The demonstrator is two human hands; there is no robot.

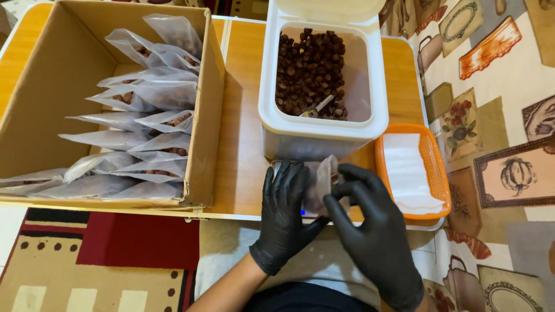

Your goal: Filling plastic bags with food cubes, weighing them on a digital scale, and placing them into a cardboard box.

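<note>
We see a small clear plastic pouch (321,184), glossy and crinkled, standing roughly upright with its top edge raised, pinched between our two black-gloved hands at the near edge of the wooden table, just in front of the white bin of brown nuts.

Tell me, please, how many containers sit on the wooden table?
3: a cardboard box of filled bags at left, a white plastic bin of brown pieces in the middle, an orange basket at right. None looks hidden.

Clear filled pouches (136,124) stand stacked in the cardboard box (46,86); 1 clear pouch (322,184) between gloved hands.
</note>
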